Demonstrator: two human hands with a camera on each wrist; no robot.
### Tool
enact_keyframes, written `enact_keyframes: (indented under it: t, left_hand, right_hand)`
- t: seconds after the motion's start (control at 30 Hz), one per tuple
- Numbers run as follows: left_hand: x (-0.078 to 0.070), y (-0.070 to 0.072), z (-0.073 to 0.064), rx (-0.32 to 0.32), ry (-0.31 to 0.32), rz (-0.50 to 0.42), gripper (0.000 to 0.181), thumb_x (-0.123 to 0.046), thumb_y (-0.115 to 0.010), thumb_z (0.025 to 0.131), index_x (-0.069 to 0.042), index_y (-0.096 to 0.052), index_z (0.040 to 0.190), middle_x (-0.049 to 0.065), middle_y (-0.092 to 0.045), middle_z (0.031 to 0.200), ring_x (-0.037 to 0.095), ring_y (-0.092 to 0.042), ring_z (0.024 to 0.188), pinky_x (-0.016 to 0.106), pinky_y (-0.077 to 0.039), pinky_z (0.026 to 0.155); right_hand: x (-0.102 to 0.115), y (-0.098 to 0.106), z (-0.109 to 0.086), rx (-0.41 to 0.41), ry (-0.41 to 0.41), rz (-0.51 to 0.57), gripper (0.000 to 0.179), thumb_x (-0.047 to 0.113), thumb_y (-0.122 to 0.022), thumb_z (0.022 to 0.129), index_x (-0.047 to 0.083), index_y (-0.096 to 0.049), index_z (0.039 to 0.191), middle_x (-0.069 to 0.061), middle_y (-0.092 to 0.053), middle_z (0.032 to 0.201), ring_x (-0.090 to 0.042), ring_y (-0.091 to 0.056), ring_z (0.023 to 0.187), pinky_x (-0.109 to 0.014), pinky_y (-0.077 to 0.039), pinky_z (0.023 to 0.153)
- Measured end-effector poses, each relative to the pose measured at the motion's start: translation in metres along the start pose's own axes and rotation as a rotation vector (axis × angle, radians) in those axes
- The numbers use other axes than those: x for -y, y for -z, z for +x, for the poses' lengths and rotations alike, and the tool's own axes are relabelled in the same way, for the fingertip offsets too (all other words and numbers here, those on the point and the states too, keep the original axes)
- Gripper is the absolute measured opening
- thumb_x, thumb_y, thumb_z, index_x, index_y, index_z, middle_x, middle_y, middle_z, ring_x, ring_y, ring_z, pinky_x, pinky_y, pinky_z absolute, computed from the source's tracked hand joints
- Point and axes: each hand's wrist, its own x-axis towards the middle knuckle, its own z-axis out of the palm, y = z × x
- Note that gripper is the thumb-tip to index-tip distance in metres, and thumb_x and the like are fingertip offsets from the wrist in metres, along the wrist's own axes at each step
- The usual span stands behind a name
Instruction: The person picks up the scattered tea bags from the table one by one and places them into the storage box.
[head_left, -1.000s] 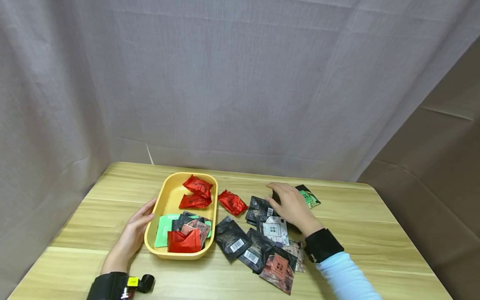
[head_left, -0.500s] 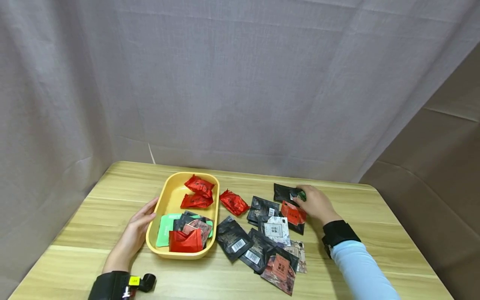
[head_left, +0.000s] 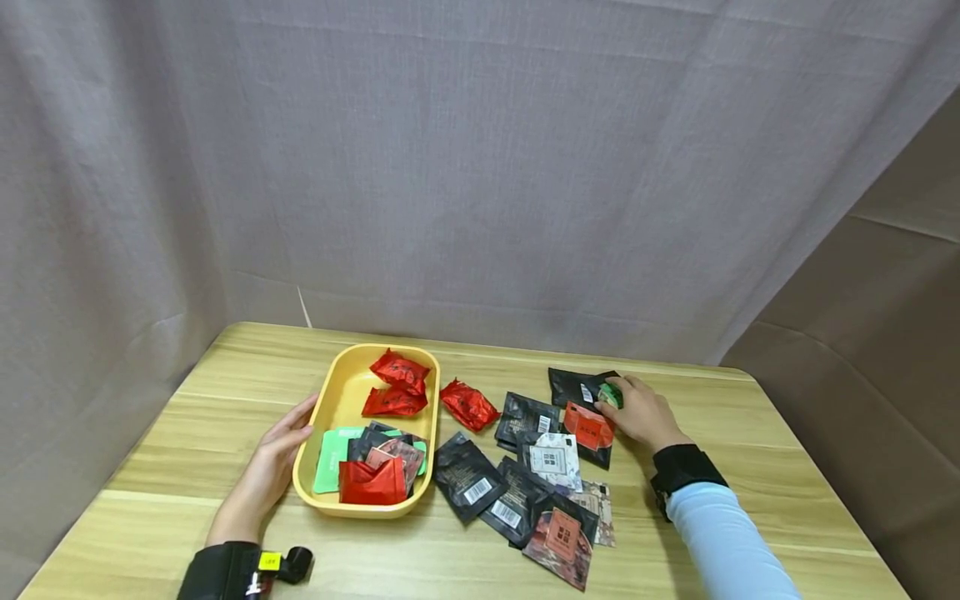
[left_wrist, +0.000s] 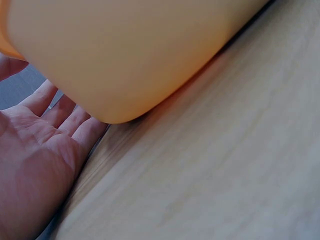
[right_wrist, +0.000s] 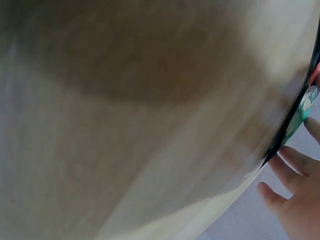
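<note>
Presently I have the green-panelled packet (head_left: pixel 611 395), a slick, slightly bunched sachet, well to the right of the tray's far end. The thumb and forefinger of my right hand (head_left: pixel 640 410) are drawn close, pinching it. Against it lie a soft black pouch (head_left: pixel 567 387) and a red-labelled packet (head_left: pixel 588 427), likewise right of the tray.

My left hand (head_left: pixel 262 471) lies along the outside of the yellow tray (head_left: pixel 367 512), fingers extended, relaxed and touching its smooth, round-cornered wall. Within the tray, crinkled red foil packets (head_left: pixel 396 372) sit at the far end; a flat green packet (head_left: pixel 326 467) lies partly under others at the near end.

One red foil twist (head_left: pixel 468 406) lies just right of the tray. Matte black sachets (head_left: pixel 471 481) overlap from its near right corner outward, beside a glossy pink-labelled packet (head_left: pixel 561 542).

Pale wood grain spans the worktop (head_left: pixel 780 467) from my right hand to the edge farthest right of the tray; a narrower strip runs between the tray and the back edge, with creased grey cloth (head_left: pixel 480 208) beyond.
</note>
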Motion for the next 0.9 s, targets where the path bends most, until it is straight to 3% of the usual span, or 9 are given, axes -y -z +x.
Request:
enact_keyframes:
  t: [0.2, 0.33, 0.53, 0.7, 0.9]
  left_hand:
    - [-0.001, -0.001, 0.0, 0.003, 0.0, 0.019, 0.057, -0.011, -0.034, 0.1, 0.005, -0.011, 0.149, 0.001, -0.031, 0.148, -0.004, -0.043, 0.123, 0.008, -0.042, 0.096]
    - [-0.001, -0.001, 0.0, 0.003, 0.003, 0.031, 0.057, -0.011, -0.034, 0.1, 0.004, -0.012, 0.149, 0.005, -0.028, 0.151, -0.004, -0.043, 0.123, 0.007, -0.042, 0.095]
    - [0.0, 0.0, 0.0, 0.012, -0.008, 0.002, 0.056, -0.009, -0.033, 0.1, 0.005, -0.011, 0.149, -0.003, -0.034, 0.146, -0.003, -0.044, 0.123, 0.008, -0.043, 0.096]
    - [0.0, 0.0, 0.0, 0.011, -0.012, -0.006, 0.056, -0.008, -0.033, 0.099, 0.005, -0.011, 0.149, -0.004, -0.035, 0.145, -0.003, -0.044, 0.123, 0.009, -0.043, 0.096]
    - [0.0, 0.0, 0.0, 0.003, -0.006, 0.012, 0.056, -0.01, -0.034, 0.099, 0.005, -0.011, 0.149, -0.003, -0.034, 0.146, -0.003, -0.043, 0.123, 0.008, -0.042, 0.096]
  right_hand:
    - [0.0, 0.004, -0.002, -0.023, 0.009, -0.01, 0.062, 0.035, -0.057, 0.087, -0.003, -0.045, 0.134, -0.036, -0.042, 0.138, -0.053, -0.041, 0.12, -0.069, -0.035, 0.098]
    - [0.001, 0.006, -0.002, -0.082, 0.024, 0.015, 0.06, 0.034, -0.058, 0.087, -0.002, -0.046, 0.134, -0.034, -0.042, 0.138, -0.052, -0.04, 0.12, -0.069, -0.034, 0.099]
    - [0.009, 0.012, 0.001, -0.171, 0.093, -0.004, 0.06, 0.035, -0.06, 0.086, 0.001, -0.048, 0.133, -0.031, -0.042, 0.14, -0.048, -0.039, 0.124, -0.066, -0.033, 0.102]
    - [0.028, 0.018, 0.003, -0.209, 0.178, -0.029, 0.061, 0.036, -0.063, 0.084, 0.003, -0.049, 0.133, -0.03, -0.042, 0.141, -0.046, -0.039, 0.125, -0.064, -0.034, 0.103]
    - [0.065, 0.026, 0.0, -0.216, 0.3, -0.035, 0.059, 0.038, -0.063, 0.084, 0.006, -0.052, 0.132, -0.026, -0.044, 0.141, -0.043, -0.042, 0.124, -0.06, -0.034, 0.105]
